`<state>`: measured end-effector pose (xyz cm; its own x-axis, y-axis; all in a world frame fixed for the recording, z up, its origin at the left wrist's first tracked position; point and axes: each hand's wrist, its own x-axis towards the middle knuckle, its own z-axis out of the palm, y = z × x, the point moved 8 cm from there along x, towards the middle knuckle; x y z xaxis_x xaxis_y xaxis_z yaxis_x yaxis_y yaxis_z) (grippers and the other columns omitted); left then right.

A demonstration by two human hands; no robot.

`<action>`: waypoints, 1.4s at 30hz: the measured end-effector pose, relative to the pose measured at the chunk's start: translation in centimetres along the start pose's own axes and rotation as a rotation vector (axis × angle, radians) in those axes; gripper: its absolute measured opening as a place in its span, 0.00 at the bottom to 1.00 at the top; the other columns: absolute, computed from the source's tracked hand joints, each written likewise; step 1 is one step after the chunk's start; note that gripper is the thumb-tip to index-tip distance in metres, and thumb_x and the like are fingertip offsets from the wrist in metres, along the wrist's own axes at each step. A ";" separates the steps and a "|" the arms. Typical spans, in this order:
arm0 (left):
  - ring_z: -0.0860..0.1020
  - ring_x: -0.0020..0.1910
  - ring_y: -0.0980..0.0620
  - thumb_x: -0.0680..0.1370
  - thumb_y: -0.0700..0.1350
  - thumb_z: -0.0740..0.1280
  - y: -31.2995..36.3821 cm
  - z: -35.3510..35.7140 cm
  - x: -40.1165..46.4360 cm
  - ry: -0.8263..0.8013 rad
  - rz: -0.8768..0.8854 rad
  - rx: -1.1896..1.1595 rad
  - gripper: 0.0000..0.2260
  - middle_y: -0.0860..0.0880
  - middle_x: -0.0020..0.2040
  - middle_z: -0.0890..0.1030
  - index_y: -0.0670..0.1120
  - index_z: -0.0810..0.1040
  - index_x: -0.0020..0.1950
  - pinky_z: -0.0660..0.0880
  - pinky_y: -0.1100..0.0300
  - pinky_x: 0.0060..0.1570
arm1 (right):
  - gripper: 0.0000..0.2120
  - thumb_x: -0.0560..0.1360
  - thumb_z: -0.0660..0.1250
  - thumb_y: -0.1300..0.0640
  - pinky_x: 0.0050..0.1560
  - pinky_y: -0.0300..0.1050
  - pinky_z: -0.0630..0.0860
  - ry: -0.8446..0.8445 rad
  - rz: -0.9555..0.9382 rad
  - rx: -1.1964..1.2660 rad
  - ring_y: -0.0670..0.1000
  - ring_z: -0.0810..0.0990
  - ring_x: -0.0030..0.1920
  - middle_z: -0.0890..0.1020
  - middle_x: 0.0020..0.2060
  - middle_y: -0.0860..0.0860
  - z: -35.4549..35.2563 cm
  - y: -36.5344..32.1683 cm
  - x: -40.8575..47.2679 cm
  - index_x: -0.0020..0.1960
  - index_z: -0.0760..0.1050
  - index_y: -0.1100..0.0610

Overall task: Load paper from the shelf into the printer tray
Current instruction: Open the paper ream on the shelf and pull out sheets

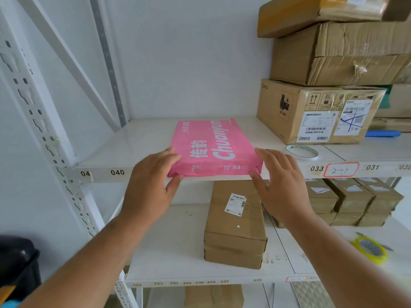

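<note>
Item: pink paper ream (213,147), marked 70 A4, lying flat at the front edge of the white shelf (138,141), between my hands. My left hand (151,185) cups its near left corner, fingers spread, thumb under the edge. My right hand (280,183) flanks the right corner likewise, fingers spread. Beyond my right hand: tape roll (302,152), cardboard box (315,112).

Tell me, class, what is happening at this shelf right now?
A person is reaching with both bare hands for a pink ream of A4 paper lying at the front edge of a white shelf. The left hand and right hand flank its near corners, fingers open; it has not been lifted. Cardboard boxes are stacked to its right, with a tape roll beside them. No printer is in view.
</note>
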<state>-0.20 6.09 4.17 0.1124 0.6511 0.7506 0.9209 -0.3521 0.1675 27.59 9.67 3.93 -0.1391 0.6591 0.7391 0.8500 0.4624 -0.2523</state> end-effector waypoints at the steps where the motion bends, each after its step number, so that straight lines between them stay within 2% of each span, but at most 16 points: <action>1: 0.81 0.63 0.40 0.76 0.43 0.77 0.2 -0.1 0.0 0.033 0.072 0.034 0.18 0.43 0.67 0.82 0.41 0.81 0.64 0.75 0.44 0.64 | 0.19 0.79 0.73 0.57 0.61 0.59 0.77 0.047 -0.096 -0.038 0.62 0.79 0.60 0.83 0.61 0.56 -0.2 -0.3 0.1 0.68 0.79 0.58; 3: 0.82 0.60 0.40 0.79 0.44 0.73 0.7 -0.1 -0.1 0.065 0.196 0.082 0.09 0.45 0.63 0.84 0.42 0.84 0.57 0.74 0.47 0.63 | 0.11 0.77 0.75 0.59 0.55 0.60 0.77 0.093 -0.264 -0.070 0.63 0.81 0.54 0.84 0.56 0.56 -0.2 -0.9 0.2 0.59 0.82 0.60; 6: 0.83 0.57 0.41 0.81 0.44 0.70 1.3 0.1 0.2 0.063 0.303 0.149 0.07 0.46 0.59 0.85 0.43 0.86 0.51 0.75 0.48 0.60 | 0.11 0.75 0.77 0.57 0.54 0.59 0.78 0.067 -0.429 -0.099 0.61 0.81 0.54 0.85 0.56 0.55 0.2 -1.6 0.6 0.56 0.85 0.59; 9: 0.82 0.55 0.41 0.81 0.43 0.68 1.4 -0.2 0.3 0.065 0.292 0.129 0.07 0.45 0.56 0.85 0.42 0.85 0.49 0.76 0.48 0.57 | 0.14 0.73 0.79 0.55 0.55 0.58 0.79 0.066 -0.457 -0.101 0.62 0.83 0.55 0.86 0.56 0.54 0.3 -1.8 0.9 0.56 0.86 0.58; 17: 0.81 0.55 0.40 0.81 0.42 0.67 1.1 0.2 0.2 0.051 0.267 0.101 0.06 0.44 0.57 0.84 0.41 0.82 0.49 0.77 0.46 0.57 | 0.06 0.79 0.75 0.59 0.47 0.56 0.82 0.198 -0.583 -0.079 0.61 0.86 0.50 0.89 0.54 0.55 -0.3 -2.1 0.2 0.53 0.88 0.60; 20: 0.82 0.55 0.39 0.82 0.44 0.69 1.3 0.1 0.2 0.082 0.339 0.146 0.08 0.43 0.57 0.85 0.39 0.85 0.54 0.77 0.46 0.57 | 0.04 0.79 0.73 0.63 0.46 0.56 0.81 0.207 -0.596 -0.096 0.62 0.84 0.47 0.88 0.50 0.57 -0.3 -2.4 0.2 0.50 0.87 0.62; 23: 0.83 0.53 0.38 0.82 0.44 0.70 1.4 -0.1 0.2 0.114 0.402 0.184 0.09 0.41 0.56 0.85 0.38 0.86 0.52 0.79 0.46 0.55 | 0.04 0.80 0.71 0.64 0.46 0.55 0.80 0.172 -0.573 -0.071 0.61 0.82 0.46 0.85 0.48 0.58 0.2 -2.5 0.3 0.48 0.84 0.64; 27: 0.83 0.48 0.39 0.81 0.39 0.70 1.5 -0.2 0.2 0.135 0.378 0.150 0.07 0.41 0.51 0.84 0.37 0.85 0.49 0.79 0.48 0.51 | 0.06 0.80 0.69 0.66 0.47 0.53 0.79 0.164 -0.549 -0.025 0.61 0.81 0.45 0.84 0.47 0.60 0.3 -2.4 0.4 0.47 0.83 0.66; 30: 0.82 0.48 0.40 0.80 0.37 0.70 1.3 -0.3 0.1 0.148 0.333 0.118 0.04 0.40 0.51 0.84 0.37 0.84 0.49 0.78 0.51 0.51 | 0.05 0.80 0.69 0.66 0.48 0.50 0.78 0.177 -0.519 0.000 0.62 0.81 0.45 0.84 0.47 0.60 0.2 -2.4 0.5 0.47 0.82 0.67; 33: 0.82 0.49 0.41 0.81 0.39 0.68 1.3 -0.4 0.2 0.160 0.318 0.107 0.07 0.40 0.51 0.84 0.36 0.84 0.51 0.78 0.52 0.52 | 0.04 0.79 0.71 0.66 0.47 0.53 0.80 0.216 -0.513 0.015 0.62 0.82 0.45 0.85 0.47 0.60 0.1 -2.5 0.3 0.48 0.83 0.67; 37: 0.82 0.50 0.42 0.82 0.44 0.69 1.7 -0.4 0.3 0.150 0.375 0.155 0.11 0.40 0.51 0.85 0.36 0.84 0.55 0.81 0.49 0.50 | 0.09 0.77 0.76 0.59 0.45 0.55 0.81 0.250 -0.569 -0.017 0.61 0.84 0.46 0.87 0.48 0.58 -0.1 -2.4 -0.1 0.52 0.87 0.64; 39: 0.83 0.50 0.41 0.82 0.46 0.71 1.7 -0.4 0.3 0.149 0.409 0.180 0.13 0.41 0.52 0.85 0.36 0.85 0.57 0.82 0.50 0.51 | 0.06 0.78 0.75 0.61 0.43 0.56 0.82 0.287 -0.594 -0.050 0.62 0.85 0.45 0.88 0.48 0.58 -0.1 -2.4 -0.1 0.51 0.88 0.64; 42: 0.85 0.50 0.40 0.83 0.44 0.69 1.5 -0.6 0.3 0.176 0.404 0.167 0.11 0.42 0.51 0.87 0.38 0.87 0.55 0.82 0.50 0.51 | 0.05 0.79 0.73 0.63 0.44 0.55 0.82 0.273 -0.598 -0.027 0.61 0.86 0.46 0.89 0.49 0.56 -0.3 -2.4 -0.1 0.49 0.88 0.62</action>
<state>1.03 5.36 5.00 0.4222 0.3558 0.8337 0.8657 -0.4311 -0.2544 25.75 8.31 4.67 -0.4603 0.1174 0.8799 0.6790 0.6851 0.2638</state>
